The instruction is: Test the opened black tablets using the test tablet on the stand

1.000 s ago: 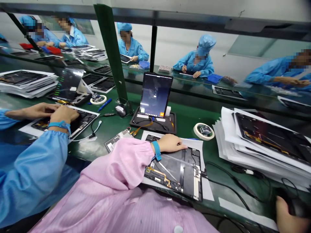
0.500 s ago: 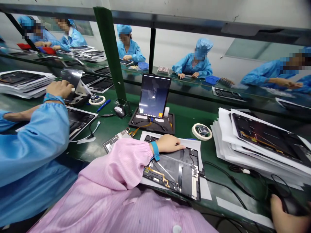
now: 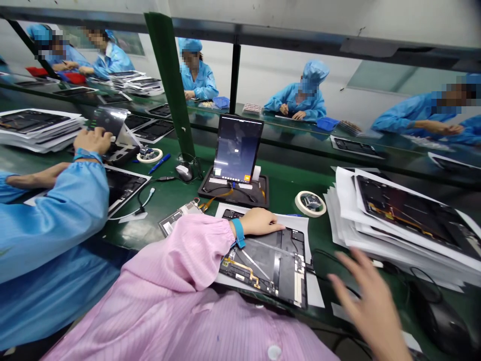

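Observation:
My left hand [image 3: 258,221], with a blue wristband, grips the far edge of an opened tablet housing [image 3: 287,273]. Its fingertips are partly hidden. The housing lies on white paper, showing orange flex cable and black inner parts; a black cable [image 3: 319,273] runs from its right side. My right hand [image 3: 370,303] is open and slightly blurred, fingers spread, above the table between the housing and a black computer mouse [image 3: 438,313]. Beyond my left hand a lit tablet screen [image 3: 238,148] stands upright in a black tray [image 3: 235,199], with cables at its base.
Tablet housings and paper form a stack [image 3: 379,235] at right. A tape roll [image 3: 323,208] holds small parts. A metal-plated part [image 3: 176,215] lies left of my sleeve. A co-worker's hand [image 3: 92,140] works at left; a green post [image 3: 171,80] and overhead shelf [image 3: 300,20] frame the bench.
My right hand has let go of the black mouse and moved left and away from me, fingers spreading. My left hand stays on the tablet housing.

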Available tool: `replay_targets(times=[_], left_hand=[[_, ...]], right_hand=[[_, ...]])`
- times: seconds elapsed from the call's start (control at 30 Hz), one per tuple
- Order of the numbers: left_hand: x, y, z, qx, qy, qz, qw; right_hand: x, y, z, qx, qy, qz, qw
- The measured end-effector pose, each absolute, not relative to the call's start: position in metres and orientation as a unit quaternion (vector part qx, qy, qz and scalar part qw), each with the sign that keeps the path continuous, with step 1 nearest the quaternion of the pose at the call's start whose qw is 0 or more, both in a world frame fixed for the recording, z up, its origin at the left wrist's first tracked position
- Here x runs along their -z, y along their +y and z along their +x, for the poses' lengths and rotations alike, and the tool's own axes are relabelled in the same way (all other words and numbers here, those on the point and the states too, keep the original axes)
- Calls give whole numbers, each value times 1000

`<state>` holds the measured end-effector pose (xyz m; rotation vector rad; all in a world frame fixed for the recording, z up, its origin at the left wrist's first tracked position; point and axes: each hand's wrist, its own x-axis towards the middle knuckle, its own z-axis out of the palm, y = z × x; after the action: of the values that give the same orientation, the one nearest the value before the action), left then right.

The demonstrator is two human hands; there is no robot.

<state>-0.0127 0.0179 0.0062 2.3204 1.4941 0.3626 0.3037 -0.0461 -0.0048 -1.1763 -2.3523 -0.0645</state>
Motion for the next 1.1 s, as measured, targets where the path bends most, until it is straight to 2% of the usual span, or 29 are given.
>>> replay_targets(times=[0.13,0.27,0.57,0.67,0.77,0.9,1.0,1.1], left_hand=[[-5,17,-13,-133,527,822,172],[-4,16,-12,-136,527,823,164],[1,14,-12,-157,535,812,175],[-8,11,-14,-189,525,813,166],[-30,12,-29,-263,523,801,123],[-59,19,-79,-384,601,699,55],[-61,27,-131,-445,676,588,-2],[-46,33,-176,-446,748,489,-38]], right_hand=[[-6,-35,248,39,-925,-342,164],[-17,-19,244,-56,-947,-297,106],[-35,-1,257,-195,-925,-323,44],[-40,3,261,-173,-911,-369,59],[-44,8,245,-140,-900,-390,131],[-43,23,198,-139,-900,-370,181],[-39,43,166,-112,-904,-381,157],[-37,63,149,-84,-895,-427,99]])
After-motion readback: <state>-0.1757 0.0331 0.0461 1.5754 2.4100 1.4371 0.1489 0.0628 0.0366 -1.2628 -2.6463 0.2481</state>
